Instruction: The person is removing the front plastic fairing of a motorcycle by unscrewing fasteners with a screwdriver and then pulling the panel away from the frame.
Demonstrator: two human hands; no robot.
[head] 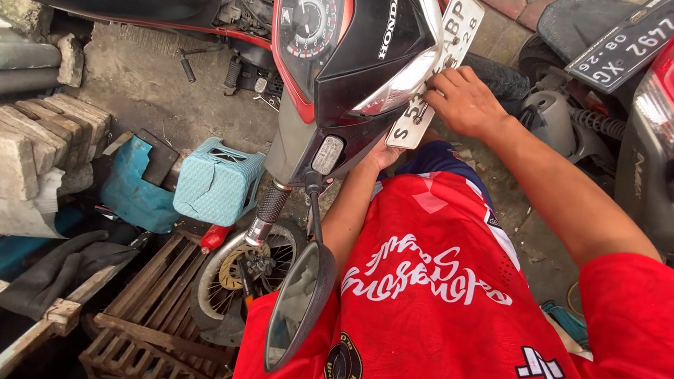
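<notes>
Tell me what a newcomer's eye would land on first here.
The red jersey fills the lower right. Above it the black motorcycle front with its round gauge leans in at top centre, where the right hand presses on a white number plate; the left hand reaches beneath it. A pale blue box sits on the ground to the left.

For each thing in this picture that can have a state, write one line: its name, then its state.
White number plate: tilted, held against the motorcycle front.
Right hand: fingers pressed on the plate.
Left hand: under the headlight, mostly hidden.
Mirror: hanging downward.
Wooden crate: lying on the ground.
</notes>
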